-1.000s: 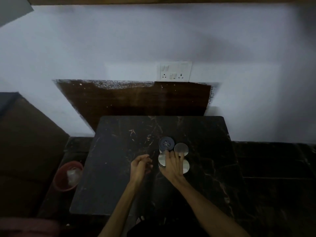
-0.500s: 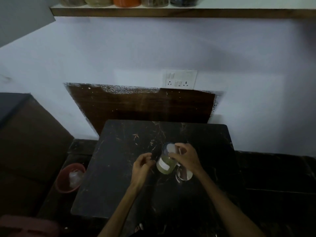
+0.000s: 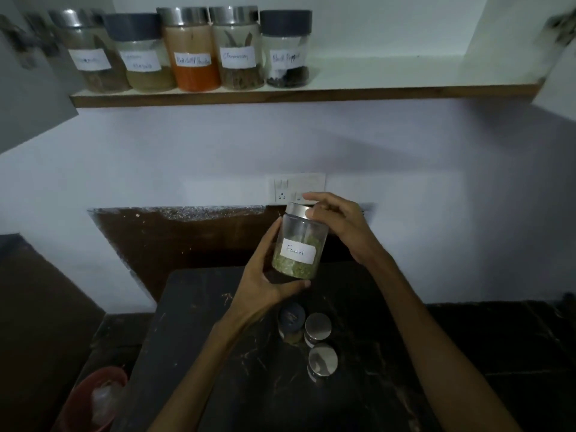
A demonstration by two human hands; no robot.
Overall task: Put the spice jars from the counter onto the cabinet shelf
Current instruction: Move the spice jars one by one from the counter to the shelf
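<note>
both hands hold the fennel jar (image 3: 298,244) in the air above the counter (image 3: 237,363). the left hand (image 3: 265,275) cups it from below and from the left: its fingers (image 3: 271,235) run up the jar's left wall, and the thumb lies under the base, its tip showing at the jar's lower right. the right hand (image 3: 338,222) grips the top, fingers curled over the steel lid (image 3: 297,209) from the right, one fingertip pressed on the lid's side, another reaching across behind it. the jar is tilted a little, lid toward the wall, its white label reading "fennel" facing the camera; green seed fills the lower half.

below the left thumb, three more jars stand on the counter, seen from above: a dark-lid jar (image 3: 292,316) nearest the thumb, a steel-lid jar (image 3: 318,326) touching it on the right, and a second steel-lid jar (image 3: 323,360) just beside that one, nearer the person.

well above the fingers, the shelf (image 3: 405,90) carries five jars in a row at its left end, touching side by side: a brown-spice jar (image 3: 90,54), a pale-powder jar (image 3: 141,54), a red chilli jar (image 3: 193,51), a cinnamon jar (image 3: 238,49) and a black pepper jar (image 3: 286,49). the shelf to the right of them is bare. a socket plate (image 3: 291,188) sits on the wall just behind the right fingertips. a red bin (image 3: 93,400) stands on the floor, far lower left of the left hand.
</note>
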